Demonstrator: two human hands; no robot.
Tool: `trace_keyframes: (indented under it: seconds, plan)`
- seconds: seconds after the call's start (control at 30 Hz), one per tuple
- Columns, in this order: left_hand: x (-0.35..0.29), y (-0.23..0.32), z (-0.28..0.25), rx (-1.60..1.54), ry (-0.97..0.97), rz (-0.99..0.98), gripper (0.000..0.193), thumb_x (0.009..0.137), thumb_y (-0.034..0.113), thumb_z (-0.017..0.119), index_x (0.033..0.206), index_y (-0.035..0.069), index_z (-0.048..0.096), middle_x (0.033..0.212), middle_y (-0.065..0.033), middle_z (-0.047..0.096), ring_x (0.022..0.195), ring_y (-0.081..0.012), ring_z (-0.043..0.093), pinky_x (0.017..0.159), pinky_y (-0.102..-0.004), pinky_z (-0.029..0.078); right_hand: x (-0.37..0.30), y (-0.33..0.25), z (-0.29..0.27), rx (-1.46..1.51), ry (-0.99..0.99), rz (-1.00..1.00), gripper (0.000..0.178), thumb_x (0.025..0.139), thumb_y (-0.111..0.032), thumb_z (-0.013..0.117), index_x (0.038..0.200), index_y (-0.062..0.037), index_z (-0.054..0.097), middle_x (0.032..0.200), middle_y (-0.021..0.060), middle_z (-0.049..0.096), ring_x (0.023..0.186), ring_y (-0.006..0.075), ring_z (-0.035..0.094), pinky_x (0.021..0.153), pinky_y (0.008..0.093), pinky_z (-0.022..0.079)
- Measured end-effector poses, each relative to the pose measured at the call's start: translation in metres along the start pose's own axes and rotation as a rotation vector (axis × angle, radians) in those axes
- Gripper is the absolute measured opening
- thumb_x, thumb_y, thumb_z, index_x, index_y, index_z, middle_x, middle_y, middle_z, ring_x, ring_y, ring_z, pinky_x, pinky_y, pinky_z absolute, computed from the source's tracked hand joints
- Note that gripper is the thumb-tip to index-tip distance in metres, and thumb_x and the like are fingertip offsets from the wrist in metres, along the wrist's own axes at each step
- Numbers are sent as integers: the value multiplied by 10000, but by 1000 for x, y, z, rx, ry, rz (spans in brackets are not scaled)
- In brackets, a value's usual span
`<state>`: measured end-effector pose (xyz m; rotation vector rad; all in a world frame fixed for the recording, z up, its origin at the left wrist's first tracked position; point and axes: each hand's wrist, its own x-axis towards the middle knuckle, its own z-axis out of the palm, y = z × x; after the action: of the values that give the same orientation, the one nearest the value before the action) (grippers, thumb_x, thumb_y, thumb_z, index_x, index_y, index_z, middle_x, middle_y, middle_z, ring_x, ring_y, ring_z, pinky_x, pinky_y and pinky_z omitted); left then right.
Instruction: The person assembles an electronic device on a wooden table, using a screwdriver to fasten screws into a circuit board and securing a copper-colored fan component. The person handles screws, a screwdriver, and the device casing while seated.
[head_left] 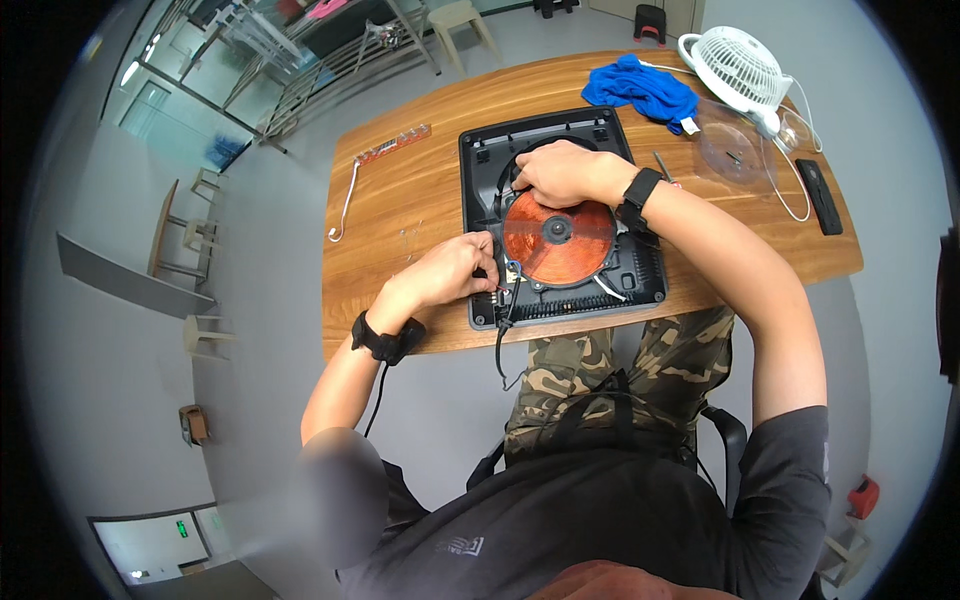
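An opened induction cooker housing (pixel 640 262), black and shallow, lies on the table in front of me. Inside it sits a round copper coil (pixel 575 258) with a dark hub at its centre. My left hand (pixel 458 270) is at the near left corner of the housing, thumb and forefinger pinched by a small circuit board (pixel 508 296) with wires; whatever is between the fingertips is too small to make out. My right hand (pixel 562 172) rests over the far edge of the coil with curled fingers, and its fingertips are partly hidden. A black cable (pixel 503 345) hangs over the housing's near edge.
On the wooden table (pixel 400 200) lie a power strip (pixel 395 143) at the far left, a blue cloth (pixel 640 90), a white fan (pixel 738 70), a transparent round piece (pixel 735 155) and a black strip-shaped object (pixel 820 197) at the right. A screwdriver-like tool (pixel 662 165) is beside the housing.
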<state>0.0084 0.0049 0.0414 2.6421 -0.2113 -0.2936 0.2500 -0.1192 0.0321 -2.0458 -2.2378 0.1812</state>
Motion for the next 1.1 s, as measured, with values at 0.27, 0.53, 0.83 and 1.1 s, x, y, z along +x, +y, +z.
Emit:
trace_keyframes:
  seconds: [0.27, 0.53, 0.83, 1.1]
  plan:
    - [3, -17, 1, -87, 34, 48, 107, 830, 89, 794, 892, 15, 749, 961, -78, 660, 939, -281, 663, 849, -366, 536, 3, 1, 0, -22, -2, -33, 401, 881, -131, 594, 1252, -77, 735, 1129, 129, 658, 1098, 336, 661, 938, 448, 536]
    - [4, -22, 6, -126, 45, -16, 117, 848, 73, 773, 933, 6, 728, 897, -113, 731, 841, -281, 697, 768, -381, 551, 1, 2, -2, -46, 9, -59, 386, 899, -165, 611, 1263, -107, 726, 1036, 121, 632, 1012, 341, 663, 865, 471, 557]
    - [0, -13, 2, -251, 41, -72, 109, 884, 108, 739, 935, 12, 731, 820, -109, 745, 721, -237, 699, 680, -351, 537, 1, 0, -5, -60, 9, -79, 393, 905, -158, 611, 1281, -108, 713, 1014, 111, 629, 992, 329, 670, 842, 455, 573]
    - [2, -29, 13, -91, 234, 85, 72, 810, 109, 764, 791, 50, 727, 761, -79, 655, 810, -276, 609, 797, -388, 506, 2, -4, -6, -66, 3, -58, 384, 913, -153, 604, 1276, -97, 714, 1042, 106, 647, 1014, 323, 674, 871, 447, 569]
